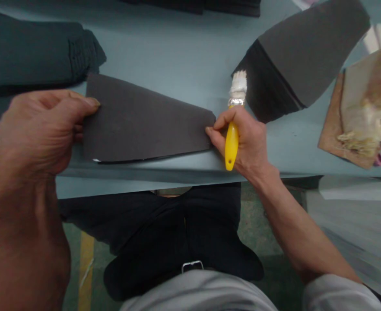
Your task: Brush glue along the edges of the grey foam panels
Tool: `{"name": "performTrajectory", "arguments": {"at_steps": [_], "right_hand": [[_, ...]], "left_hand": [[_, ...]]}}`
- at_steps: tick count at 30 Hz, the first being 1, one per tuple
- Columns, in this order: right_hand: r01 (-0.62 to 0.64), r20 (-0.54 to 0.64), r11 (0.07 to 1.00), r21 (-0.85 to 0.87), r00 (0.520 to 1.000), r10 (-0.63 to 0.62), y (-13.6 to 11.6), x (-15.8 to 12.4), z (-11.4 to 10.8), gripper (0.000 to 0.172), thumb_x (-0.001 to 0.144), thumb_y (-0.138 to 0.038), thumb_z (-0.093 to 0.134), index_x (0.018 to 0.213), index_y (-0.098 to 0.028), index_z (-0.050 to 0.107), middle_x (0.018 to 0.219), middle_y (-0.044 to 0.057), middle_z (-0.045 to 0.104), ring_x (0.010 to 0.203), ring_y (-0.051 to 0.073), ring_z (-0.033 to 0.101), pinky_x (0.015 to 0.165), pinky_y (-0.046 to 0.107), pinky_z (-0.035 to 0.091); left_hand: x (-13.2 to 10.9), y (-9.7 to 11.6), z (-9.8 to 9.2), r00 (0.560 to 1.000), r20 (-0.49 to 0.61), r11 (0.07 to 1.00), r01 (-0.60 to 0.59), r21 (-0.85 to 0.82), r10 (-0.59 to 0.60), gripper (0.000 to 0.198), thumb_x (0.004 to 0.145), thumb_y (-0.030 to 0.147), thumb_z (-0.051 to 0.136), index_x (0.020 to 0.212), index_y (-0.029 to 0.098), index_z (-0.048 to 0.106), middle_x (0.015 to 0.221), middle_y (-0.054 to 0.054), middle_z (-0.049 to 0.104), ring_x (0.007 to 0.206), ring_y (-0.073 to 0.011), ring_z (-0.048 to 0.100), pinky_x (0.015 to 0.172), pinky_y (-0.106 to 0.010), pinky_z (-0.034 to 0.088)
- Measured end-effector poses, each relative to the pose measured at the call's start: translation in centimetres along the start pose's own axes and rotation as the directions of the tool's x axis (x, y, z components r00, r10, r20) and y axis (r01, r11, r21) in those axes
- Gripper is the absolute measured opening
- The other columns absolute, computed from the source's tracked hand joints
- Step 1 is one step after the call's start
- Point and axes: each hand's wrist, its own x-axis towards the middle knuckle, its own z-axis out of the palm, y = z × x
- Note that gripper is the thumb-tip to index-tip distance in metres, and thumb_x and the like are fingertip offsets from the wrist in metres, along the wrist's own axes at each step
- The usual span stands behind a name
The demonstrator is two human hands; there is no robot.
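A dark grey tapered sheet (145, 121) spans the space between my two hands near the table's front edge. My left hand (48, 125) pinches its wide end between thumb and fingers. At the narrow end, the thumb and forefinger of my right hand (245, 138) grip the corner. That same hand also holds a paintbrush (231, 144) with a yellow handle, its whitish bristles pointing away from me. A small white patch shows on the sheet's lower left edge. What the sheet is made of, I cannot tell.
Behind my right hand lies a fanned stack of similar dark sheets (313, 56). Folded dark green pieces (31, 52) rest at the left. A stained, pale container (372, 90) stands on a brown board (331, 125) at the right. More dark pieces (190, 5) lie along the far side.
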Motion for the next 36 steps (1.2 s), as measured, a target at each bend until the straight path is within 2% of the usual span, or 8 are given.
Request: {"name": "performTrajectory", "arguments": {"at_steps": [3, 6, 10, 14, 22, 28, 36], "right_hand": [[0.006, -0.014, 1.0, -0.005, 1.0, -0.007, -0.2, 0.0, 0.0, 0.016, 0.091, -0.022, 0.076, 0.089, -0.028, 0.062, 0.081, 0.0, 0.067, 0.075, 0.021, 0.066, 0.068, 0.037, 0.052], [-0.007, -0.002, 1.0, -0.01, 1.0, 0.007, -0.2, 0.1, -0.1, 0.015, 0.091, -0.023, 0.076, 0.088, -0.028, 0.062, 0.08, 0.0, 0.067, 0.075, 0.021, 0.066, 0.069, 0.037, 0.052], [-0.015, 0.025, 1.0, -0.007, 1.0, 0.015, -0.3, 0.1, -0.4, 0.015, 0.091, -0.025, 0.077, 0.087, -0.028, 0.062, 0.08, 0.0, 0.067, 0.073, 0.021, 0.065, 0.068, 0.038, 0.052], [-0.013, 0.03, 1.0, -0.014, 0.999, 0.013, -0.2, 0.2, -0.5, 0.015, 0.091, -0.027, 0.077, 0.087, -0.028, 0.063, 0.079, 0.0, 0.067, 0.071, 0.021, 0.064, 0.067, 0.038, 0.052], [-0.036, 0.056, 0.999, -0.033, 0.998, 0.038, 0.3, 0.1, -0.6, 0.013, 0.094, -0.034, 0.077, 0.09, -0.029, 0.065, 0.081, 0.002, 0.068, 0.072, 0.022, 0.065, 0.071, 0.041, 0.055], [-0.03, 0.056, 0.998, -0.056, 0.998, 0.033, 0.3, 0.2, -0.6, 0.014, 0.093, -0.034, 0.077, 0.09, -0.029, 0.065, 0.081, 0.002, 0.068, 0.072, 0.023, 0.066, 0.071, 0.041, 0.055], [-0.06, 0.054, 0.995, -0.08, 0.996, 0.065, 0.0, 0.1, -0.5, 0.015, 0.093, -0.034, 0.076, 0.088, -0.03, 0.063, 0.081, 0.002, 0.069, 0.073, 0.022, 0.066, 0.072, 0.041, 0.056]], "left_hand": [[-0.2, 1.4, 0.2, 0.994, -0.011, 0.993, 0.108, -0.052, -0.109, 0.041, 0.069, 0.054, 0.071, 0.079, 0.014, 0.071, 0.061, 0.006, 0.044, 0.053, -0.004, 0.04, 0.058, -0.022, 0.036], [-0.5, 2.9, 0.4, 0.982, 0.02, 0.982, 0.188, -0.038, -0.187, 0.038, 0.065, 0.054, 0.068, 0.073, 0.017, 0.067, 0.056, 0.006, 0.041, 0.051, -0.007, 0.042, 0.056, -0.023, 0.035], [-0.7, 3.9, 0.4, 0.969, 0.05, 0.968, 0.244, -0.053, -0.242, 0.028, 0.066, 0.049, 0.071, 0.066, 0.024, 0.06, 0.057, 0.003, 0.043, 0.05, -0.0111, 0.04, 0.048, -0.027, 0.03], [-0.9, 4.1, 0.0, 0.956, 0.065, 0.958, 0.287, -0.013, -0.286, 0.028, 0.069, 0.05, 0.074, 0.061, 0.028, 0.057, 0.06, 0.0, 0.046, 0.051, -0.0149, 0.037, 0.05, -0.034, 0.025], [-0.9, 3.3, 0.0, 0.967, 0.108, 0.966, 0.241, -0.097, -0.23, 0.024, 0.07, 0.046, 0.073, 0.06, 0.03, 0.06, 0.066, -0.002, 0.054, 0.058, -0.0194, 0.045, 0.059, -0.039, 0.034], [-1.4, 3.6, -0.2, 0.981, 0.075, 0.984, 0.18, -0.019, -0.178, 0.027, 0.071, 0.051, 0.07, 0.061, 0.029, 0.057, 0.063, -0.001, 0.05, 0.059, -0.0186, 0.042, 0.06, -0.038, 0.031], [-2.5, 5.2, -0.3, 0.973, 0.05, 0.97, 0.22, 0.107, -0.226, 0.028, 0.073, 0.056, 0.065, 0.068, 0.029, 0.06, 0.066, -0.003, 0.054, 0.064, -0.0233, 0.052, 0.067, -0.043, 0.042]]}}
